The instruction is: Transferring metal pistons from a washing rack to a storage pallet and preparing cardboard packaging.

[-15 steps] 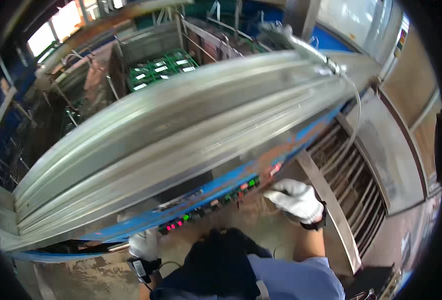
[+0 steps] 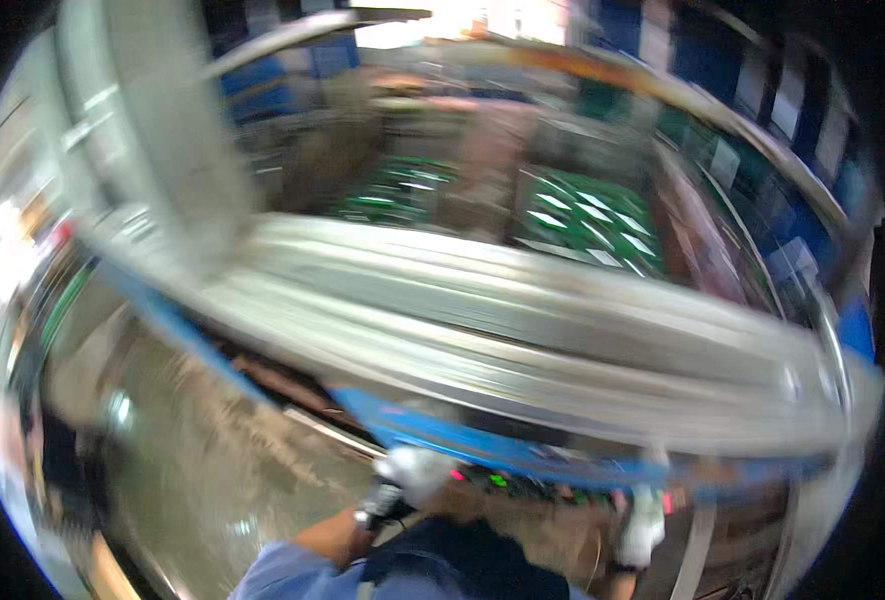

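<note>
My left hand, in a white glove with a dark band at the wrist, is at the front of a blue panel. It meets the right end of a thin pale rod; motion blur hides whether its fingers close round it. To the right, my white-gloved right hand is beside the panel's lower edge, its fingers smeared. Between my hands runs a row of small green and red lit indicators. Above the panel stretches a long ribbed metal trough or ledge, blurred.
Beyond the ledge, green crates or racks with pale items sit in sunken bays. A wide metal post rises at the left. A wet-looking, stained floor lies lower left, and a metal bar stands lower right.
My view has swung left, bringing the post and left floor into sight. My right hand has moved closer to the panel's edge; my left hand stays near the rod.
</note>
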Demonstrator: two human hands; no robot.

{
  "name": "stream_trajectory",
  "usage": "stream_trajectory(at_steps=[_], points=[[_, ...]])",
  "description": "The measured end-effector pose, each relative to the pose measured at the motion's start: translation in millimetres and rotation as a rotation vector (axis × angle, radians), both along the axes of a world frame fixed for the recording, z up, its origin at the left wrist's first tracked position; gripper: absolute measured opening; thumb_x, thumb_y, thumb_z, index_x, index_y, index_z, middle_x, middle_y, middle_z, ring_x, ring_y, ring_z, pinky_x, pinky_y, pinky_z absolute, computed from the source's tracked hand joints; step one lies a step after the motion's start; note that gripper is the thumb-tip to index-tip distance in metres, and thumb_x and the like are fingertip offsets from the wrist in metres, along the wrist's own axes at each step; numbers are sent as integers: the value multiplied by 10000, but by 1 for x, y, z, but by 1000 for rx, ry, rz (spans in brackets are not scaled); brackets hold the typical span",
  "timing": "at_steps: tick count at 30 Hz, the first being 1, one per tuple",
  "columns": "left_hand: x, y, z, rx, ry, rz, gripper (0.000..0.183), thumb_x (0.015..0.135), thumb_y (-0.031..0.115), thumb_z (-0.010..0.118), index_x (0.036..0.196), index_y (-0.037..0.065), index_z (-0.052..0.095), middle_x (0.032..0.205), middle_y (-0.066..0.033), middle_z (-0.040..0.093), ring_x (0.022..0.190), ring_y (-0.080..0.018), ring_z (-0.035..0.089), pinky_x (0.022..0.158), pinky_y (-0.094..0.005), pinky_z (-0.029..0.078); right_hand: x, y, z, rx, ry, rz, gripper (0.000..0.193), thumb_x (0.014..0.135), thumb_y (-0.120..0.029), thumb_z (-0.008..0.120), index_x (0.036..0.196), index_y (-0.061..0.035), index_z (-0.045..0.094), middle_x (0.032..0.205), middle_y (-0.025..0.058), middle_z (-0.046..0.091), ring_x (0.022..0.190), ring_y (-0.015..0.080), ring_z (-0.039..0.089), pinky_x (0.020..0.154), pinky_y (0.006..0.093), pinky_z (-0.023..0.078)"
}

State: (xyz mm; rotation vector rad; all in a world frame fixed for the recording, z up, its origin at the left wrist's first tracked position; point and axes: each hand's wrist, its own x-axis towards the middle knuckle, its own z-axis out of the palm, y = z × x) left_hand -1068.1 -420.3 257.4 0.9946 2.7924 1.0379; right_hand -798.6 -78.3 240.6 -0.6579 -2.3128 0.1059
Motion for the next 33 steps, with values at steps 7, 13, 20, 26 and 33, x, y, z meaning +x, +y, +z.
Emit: stream_trajectory(at_steps=[7, 13, 20, 26, 33], points=[[-6, 21, 9, 1920, -423, -1003, 298, 1017, 326, 534, 851, 117, 668, 781, -107, 623, 768, -328, 611, 859, -514, 493, -64, 34, -52, 203, -353, -32, 346, 948, -295, 744, 1206, -79, 665, 1257, 142, 689, 1068, 275, 687, 835, 432, 585], [-7, 23, 37, 145, -387, -164, 292, 1046, 429, 491, 1031, 239, 713, 922, -78, 720, 948, -244, 718, 831, -377, 510, -90, 45, -48, 215, -427, -20, 337, 956, -290, 724, 1215, -84, 660, 1253, 142, 691, 1059, 279, 689, 826, 433, 586], [-3, 11, 66, 104, -433, -194, 244, 1022, 404, 526, 1083, 236, 692, 951, -103, 707, 971, -271, 712, 872, -397, 503, -85, 43, -49, 225, -449, -35, 329, 966, -285, 701, 1226, -90, 654, 1248, 142, 693, 1048, 284, 692, 816, 434, 588], [-2, 9, 92, -18, -455, -138, 291, 1032, 435, 506, 1182, 255, 679, 1100, -115, 708, 1095, -278, 687, 941, -400, 488, -80, 46, -52, 223, -470, -52, 323, 974, -280, 681, 1236, -95, 649, 1244, 142, 694, 1039, 288, 694, 808, 435, 590], [-5, 4, 101, -85, -546, -179, 373, 1026, 462, 513, 1271, 229, 668, 1218, -129, 706, 1181, -298, 664, 1004, -399, 474, -73, 47, -56, 223, -482, -73, 316, 984, -275, 657, 1247, -100, 644, 1239, 142, 697, 1028, 293, 697, 798, 436, 591]])
